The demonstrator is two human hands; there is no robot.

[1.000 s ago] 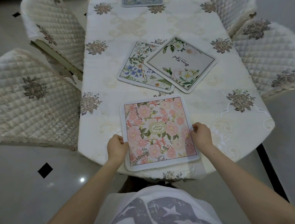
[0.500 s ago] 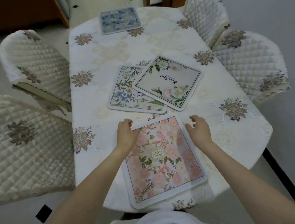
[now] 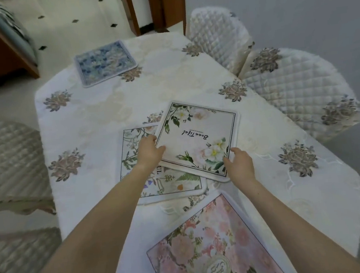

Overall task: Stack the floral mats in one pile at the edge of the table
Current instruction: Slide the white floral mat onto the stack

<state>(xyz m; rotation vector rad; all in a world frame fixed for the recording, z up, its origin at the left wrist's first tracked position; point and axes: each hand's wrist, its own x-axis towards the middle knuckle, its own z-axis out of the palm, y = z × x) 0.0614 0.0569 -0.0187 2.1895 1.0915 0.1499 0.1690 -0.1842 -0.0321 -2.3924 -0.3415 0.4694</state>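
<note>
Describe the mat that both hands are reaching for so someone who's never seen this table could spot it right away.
On the white tablecloth, look mid-table, where two mats overlap. It is the upper one, the cream mat, tilted across the botanical mat. Unlike its neighbours, it has a plain centre with script lettering and white flowers only at two corners.

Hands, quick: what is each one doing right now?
Left hand: grips the left edge of the white floral mat.
Right hand: open, fingers at that mat's near corner; grip cannot be told.
</note>
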